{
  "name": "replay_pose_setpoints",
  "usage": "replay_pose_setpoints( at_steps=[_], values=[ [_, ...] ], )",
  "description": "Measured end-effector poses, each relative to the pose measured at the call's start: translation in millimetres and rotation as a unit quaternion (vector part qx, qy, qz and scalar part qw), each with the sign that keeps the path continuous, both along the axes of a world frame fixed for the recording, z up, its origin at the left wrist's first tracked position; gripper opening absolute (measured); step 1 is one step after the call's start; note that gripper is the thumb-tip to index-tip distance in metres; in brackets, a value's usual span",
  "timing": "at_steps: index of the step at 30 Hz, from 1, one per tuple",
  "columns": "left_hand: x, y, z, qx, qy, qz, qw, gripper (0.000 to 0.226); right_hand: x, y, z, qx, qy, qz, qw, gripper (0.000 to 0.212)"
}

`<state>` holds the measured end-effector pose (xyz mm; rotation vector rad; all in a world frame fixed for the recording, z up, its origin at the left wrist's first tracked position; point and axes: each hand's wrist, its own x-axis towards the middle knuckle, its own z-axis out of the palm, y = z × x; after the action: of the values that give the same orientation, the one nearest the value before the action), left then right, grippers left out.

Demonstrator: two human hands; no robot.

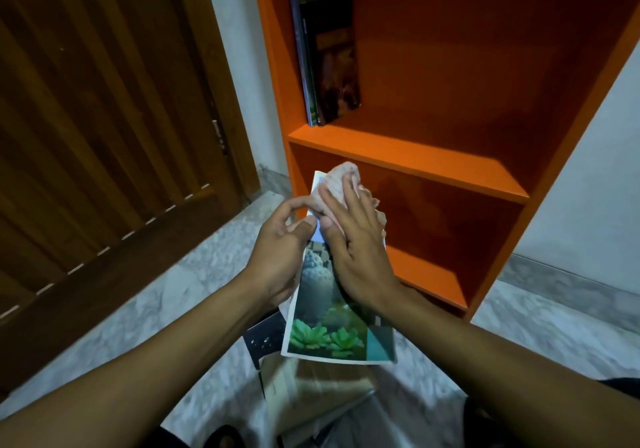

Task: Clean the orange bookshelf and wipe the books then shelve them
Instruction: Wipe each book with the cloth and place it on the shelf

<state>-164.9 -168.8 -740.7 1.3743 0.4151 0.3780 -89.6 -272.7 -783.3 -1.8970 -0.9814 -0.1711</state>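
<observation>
My left hand (280,250) grips the left edge of a thin book (332,330) with a picture cover of grey rocks and green plants, held above the floor. My right hand (349,250) presses a pale pink cloth (337,179) flat on the top part of that cover. The orange bookshelf (408,157) stands just beyond. Two dark books (327,56) stand upright at the left end of its upper shelf.
A loose pile of more books (311,388) lies on the marble floor (207,274) below my hands. A brown wooden door (104,118) fills the left side. White wall shows to the right of the shelf.
</observation>
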Motion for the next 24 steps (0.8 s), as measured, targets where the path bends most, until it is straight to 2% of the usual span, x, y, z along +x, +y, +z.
replay_pose_setpoints(
  at_steps=[6,9,14,18,22,24],
  values=[
    [-4.2,5.8,-2.4,-0.044,0.022,0.020,0.999,0.032,-6.2,-9.7,-19.4,-0.043,-0.058,0.010,0.997,0.047],
    [-4.0,7.3,-0.6,-0.078,0.025,0.062,0.995,0.029,-9.9,-15.1,-27.4,-0.067,-0.068,0.024,0.995,0.047],
    [-2.1,16.3,6.9,-0.092,0.028,0.142,0.985,0.029,-27.0,-23.2,-35.5,-0.093,-0.162,0.098,0.978,0.045],
    [-2.1,27.9,8.2,-0.109,0.041,0.176,0.978,0.024,-46.4,-30.5,-48.5,-0.141,-0.191,0.155,0.959,0.054],
    [-3.2,40.7,2.9,-0.141,0.053,0.188,0.971,0.027,-55.9,-33.9,-65.6,-0.116,-0.274,0.146,0.943,0.056],
    [-3.7,46.4,0.7,-0.145,0.049,0.190,0.970,0.028,-56.2,-35.1,-67.2,-0.089,-0.301,0.154,0.937,0.041]
  ],
)
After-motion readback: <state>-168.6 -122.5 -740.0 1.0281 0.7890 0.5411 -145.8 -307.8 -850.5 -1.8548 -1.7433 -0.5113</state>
